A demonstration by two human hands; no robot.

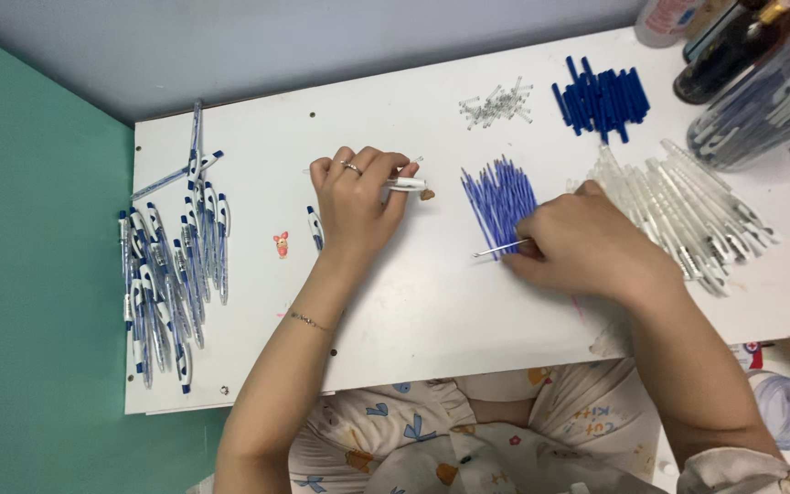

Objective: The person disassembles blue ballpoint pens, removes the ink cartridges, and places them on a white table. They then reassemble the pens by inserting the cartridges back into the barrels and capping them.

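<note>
My left hand (354, 203) is closed around a white pen barrel (406, 184) whose tip pokes out to the right. My right hand (587, 245) pinches a thin blue refill (502, 247), its point aimed left, at the near edge of a pile of blue refills (500, 197). Both hands rest on the white table (432, 311). Clear white pen barrels (688, 215) lie in a heap just right of my right hand. Small clear springs (496, 103) and dark blue caps (602, 99) sit farther back.
Several finished blue-and-white pens (171, 274) lie at the table's left end, one more pen (314, 227) beside my left wrist. A small pink sticker (281, 243) is on the tabletop. Bottles and a clear jar of pens (761, 91) crowd the back right corner.
</note>
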